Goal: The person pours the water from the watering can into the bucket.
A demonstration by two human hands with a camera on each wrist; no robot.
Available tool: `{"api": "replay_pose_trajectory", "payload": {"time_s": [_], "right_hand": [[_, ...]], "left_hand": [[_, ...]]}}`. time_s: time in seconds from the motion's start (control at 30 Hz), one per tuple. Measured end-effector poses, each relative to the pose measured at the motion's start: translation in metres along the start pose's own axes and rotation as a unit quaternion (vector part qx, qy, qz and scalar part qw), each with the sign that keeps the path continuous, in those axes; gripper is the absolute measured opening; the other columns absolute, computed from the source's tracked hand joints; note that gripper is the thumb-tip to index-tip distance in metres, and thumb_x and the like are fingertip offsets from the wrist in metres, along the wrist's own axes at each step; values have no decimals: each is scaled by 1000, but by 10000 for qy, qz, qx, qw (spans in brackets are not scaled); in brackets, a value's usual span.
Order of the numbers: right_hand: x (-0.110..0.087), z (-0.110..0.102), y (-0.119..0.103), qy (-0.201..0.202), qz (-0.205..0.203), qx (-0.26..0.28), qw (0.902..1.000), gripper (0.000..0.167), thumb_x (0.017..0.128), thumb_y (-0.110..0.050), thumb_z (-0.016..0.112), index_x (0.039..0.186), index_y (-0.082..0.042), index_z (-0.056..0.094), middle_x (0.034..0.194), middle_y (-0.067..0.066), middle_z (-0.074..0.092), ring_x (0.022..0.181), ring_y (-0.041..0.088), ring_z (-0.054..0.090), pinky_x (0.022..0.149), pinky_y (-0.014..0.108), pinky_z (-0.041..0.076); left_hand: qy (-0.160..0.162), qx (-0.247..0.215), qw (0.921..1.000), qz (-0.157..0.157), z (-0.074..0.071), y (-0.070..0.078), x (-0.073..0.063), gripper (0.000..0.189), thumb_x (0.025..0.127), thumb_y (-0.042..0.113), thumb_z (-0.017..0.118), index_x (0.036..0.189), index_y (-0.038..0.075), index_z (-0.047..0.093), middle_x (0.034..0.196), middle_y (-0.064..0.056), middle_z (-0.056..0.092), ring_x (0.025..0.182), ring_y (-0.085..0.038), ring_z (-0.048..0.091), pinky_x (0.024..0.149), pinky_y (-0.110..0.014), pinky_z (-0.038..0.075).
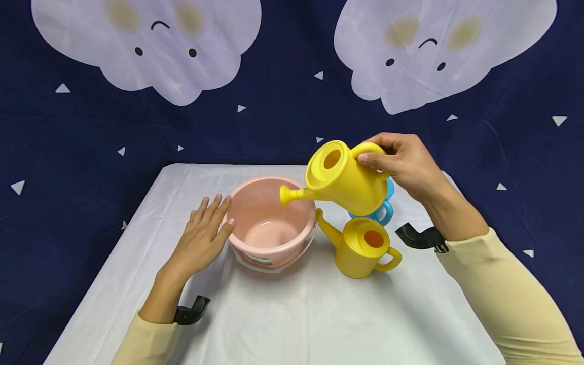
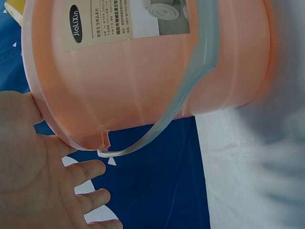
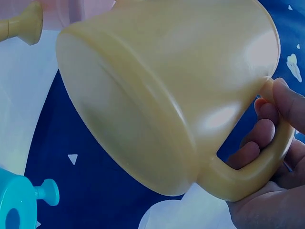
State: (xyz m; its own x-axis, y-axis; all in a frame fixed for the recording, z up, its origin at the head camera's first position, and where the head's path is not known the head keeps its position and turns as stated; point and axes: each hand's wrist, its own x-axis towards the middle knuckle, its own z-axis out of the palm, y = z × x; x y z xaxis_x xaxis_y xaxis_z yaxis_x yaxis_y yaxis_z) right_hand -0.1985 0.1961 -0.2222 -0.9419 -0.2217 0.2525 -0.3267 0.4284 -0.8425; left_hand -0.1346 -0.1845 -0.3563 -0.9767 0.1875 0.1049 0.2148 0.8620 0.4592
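Note:
My right hand (image 1: 408, 162) grips the handle of a yellow watering can (image 1: 351, 182), held in the air and tilted so its spout points left over the rim of a pink bucket (image 1: 271, 248). In the right wrist view the can's underside shows, with fingers curled through its handle (image 3: 257, 176). My left hand (image 1: 201, 243) lies with fingers extended against the left side of the bucket's rim. Seen from the left wrist, the thumb and a finger touch that rim, and the bucket's pale carrying handle (image 2: 186, 86) hangs down beside a printed label (image 2: 124, 19).
A second yellow watering can (image 1: 358, 253) stands on the white-covered table (image 1: 292, 319), right of the bucket, its spout close to the rim. Behind it is a blue watering can (image 1: 388, 210), partly hidden by the held one. A dark blue cloth with clouds (image 1: 292, 61) hangs behind the table.

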Motion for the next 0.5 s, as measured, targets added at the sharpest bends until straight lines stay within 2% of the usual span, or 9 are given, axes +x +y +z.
{"api": "replay_pose_trajectory", "payload": {"time_s": [0.37,0.5], "right_hand": [[2,0,-2,-29,-25,-170,9998,28,82,-25,73,100,-4,70,83,-6,68,75,16,57,64,23,53],[3,0,-1,-3,42,-153,9999,29,82,-25,74,101,-4,70,84,-7,69,78,16,59,68,23,54]], "left_hand": [[-7,1,10000,15,0,0,0,60,100,50,26,153,24,15,160,-10,11,148,-34,-3,115,-63,2],[-14,6,10000,13,0,0,0,60,100,51,26,153,24,15,160,-10,11,148,-34,-4,115,-63,2]]}}
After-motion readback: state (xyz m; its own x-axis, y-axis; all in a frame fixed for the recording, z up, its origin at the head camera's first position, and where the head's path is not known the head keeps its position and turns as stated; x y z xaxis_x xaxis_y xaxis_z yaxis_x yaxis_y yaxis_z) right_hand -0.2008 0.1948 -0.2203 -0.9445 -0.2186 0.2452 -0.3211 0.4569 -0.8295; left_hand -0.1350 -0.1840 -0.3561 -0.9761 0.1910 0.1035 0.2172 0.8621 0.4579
